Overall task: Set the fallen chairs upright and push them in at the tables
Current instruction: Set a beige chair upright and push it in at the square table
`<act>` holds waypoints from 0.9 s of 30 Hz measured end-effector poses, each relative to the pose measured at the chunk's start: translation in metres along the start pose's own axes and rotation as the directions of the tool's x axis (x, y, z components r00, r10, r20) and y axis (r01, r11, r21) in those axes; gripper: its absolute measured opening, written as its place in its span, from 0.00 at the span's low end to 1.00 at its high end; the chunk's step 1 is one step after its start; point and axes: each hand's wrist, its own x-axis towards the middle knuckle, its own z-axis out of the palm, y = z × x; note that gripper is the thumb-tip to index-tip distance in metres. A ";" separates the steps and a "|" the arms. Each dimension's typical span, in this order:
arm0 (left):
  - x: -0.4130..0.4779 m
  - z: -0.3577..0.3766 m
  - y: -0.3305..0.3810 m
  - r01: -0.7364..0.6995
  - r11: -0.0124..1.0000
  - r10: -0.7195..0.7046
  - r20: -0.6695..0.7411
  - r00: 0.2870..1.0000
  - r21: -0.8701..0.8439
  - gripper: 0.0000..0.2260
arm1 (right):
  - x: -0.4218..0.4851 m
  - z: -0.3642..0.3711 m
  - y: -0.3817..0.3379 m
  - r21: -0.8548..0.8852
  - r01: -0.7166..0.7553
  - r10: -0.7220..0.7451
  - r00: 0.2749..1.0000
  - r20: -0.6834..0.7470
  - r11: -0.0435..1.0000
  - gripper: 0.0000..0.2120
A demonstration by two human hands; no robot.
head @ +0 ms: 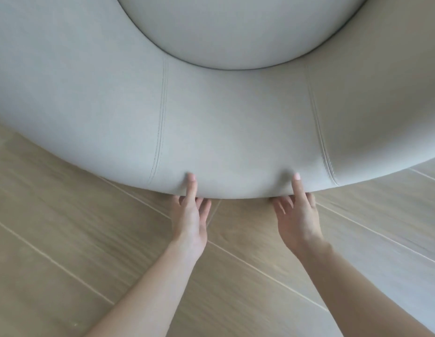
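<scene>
Gripping the curved backrest (pixel 236 132) of the chair (pixel 66 69) at its near edge, each hand pinches the padded rim between thumb and fingers. The thumb of the left hand (pixel 191 222) lies flat on the top face of the padding. The other fingers (pixel 204 206) curl under the rim, slightly spread. The right hand (pixel 298 220) mirrors this hold, thumb on top, fingers (pixel 281 206) fanned below the edge. Both hands sit between the two stitched seams (pixel 161 117), well apart from each other.

The chair fills the upper part of the view, close to the camera, with the seat cushion (pixel 236 27) beyond the backrest and the wooden floor (pixel 66 239) beneath.

Risks, as judged from this hold:
- The cover looks smooth and the padding soft. A thumb-and-finger pinch may slide off under load.
- The grip is on upholstery, not on a rigid frame. The padding may compress and the chair may drop back.
- The hands are close to the centre of a wide backrest. The chair may twist to one side during the move.

Not visible:
- The fingertips under the rim.
- The legs or base of the chair.
- Any table.
- Whether the chair stands upright or lies tipped cannot be determined from this view.
</scene>
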 end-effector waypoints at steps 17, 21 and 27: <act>-0.041 -0.003 0.025 0.017 0.972 -0.028 -0.044 0.999 -0.236 0.33 | -0.052 0.019 -0.015 0.289 -0.162 0.170 0.985 -0.002 0.943 0.32; -0.130 -0.021 0.050 0.067 0.975 -0.077 -0.037 0.996 -0.209 0.32 | -0.143 0.007 -0.038 0.277 -0.208 0.226 0.974 -0.032 0.938 0.32; -0.283 0.004 0.136 0.109 0.976 -0.133 -0.118 0.984 -0.190 0.30 | -0.284 0.027 -0.130 0.258 -0.276 0.315 0.942 -0.120 0.926 0.32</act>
